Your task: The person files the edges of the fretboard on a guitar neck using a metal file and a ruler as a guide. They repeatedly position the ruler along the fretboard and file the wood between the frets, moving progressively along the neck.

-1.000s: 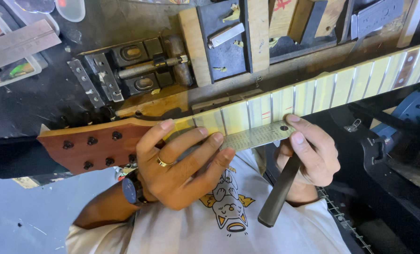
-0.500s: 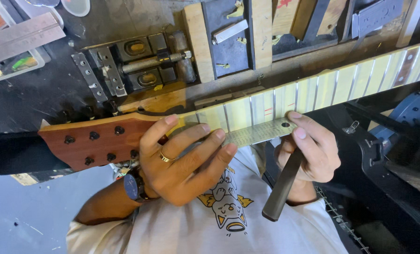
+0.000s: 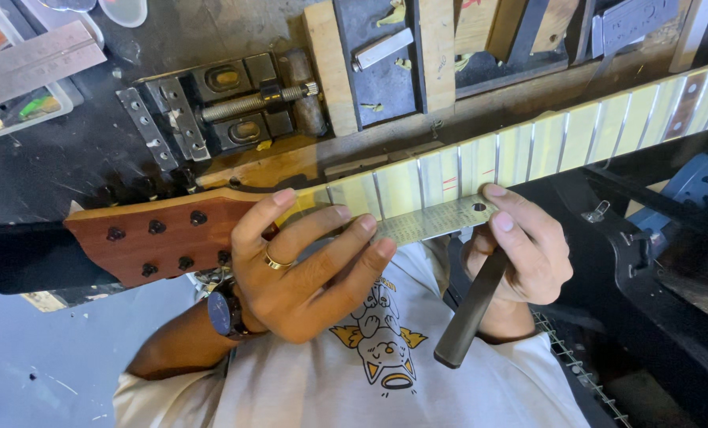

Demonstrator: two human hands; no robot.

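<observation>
A guitar neck (image 3: 560,139) with yellow-taped fret spaces lies across the bench, its reddish-brown headstock (image 3: 156,238) at the left. A steel ruler (image 3: 433,222) sits along the near edge of the fretboard by the first frets. My left hand (image 3: 298,269), with a ring and a wristwatch, grips the neck near the nut and presses the ruler's left end with its fingertips. My right hand (image 3: 524,250) pins the ruler's right end with two fingertips and holds a dark rectangular bar (image 3: 469,313) in its palm. Red marks show on the tape above the ruler.
A metal vise (image 3: 227,103) sits behind the headstock. Wooden blocks (image 3: 326,63) and dark plates stand at the back. A second steel ruler (image 3: 33,59) lies over a tray at top left. A blue and black machine part (image 3: 695,186) is at the right.
The view has shifted slightly. Both hands stay on the ruler at the same spot on the neck, and the dark bar stays in my right hand.
</observation>
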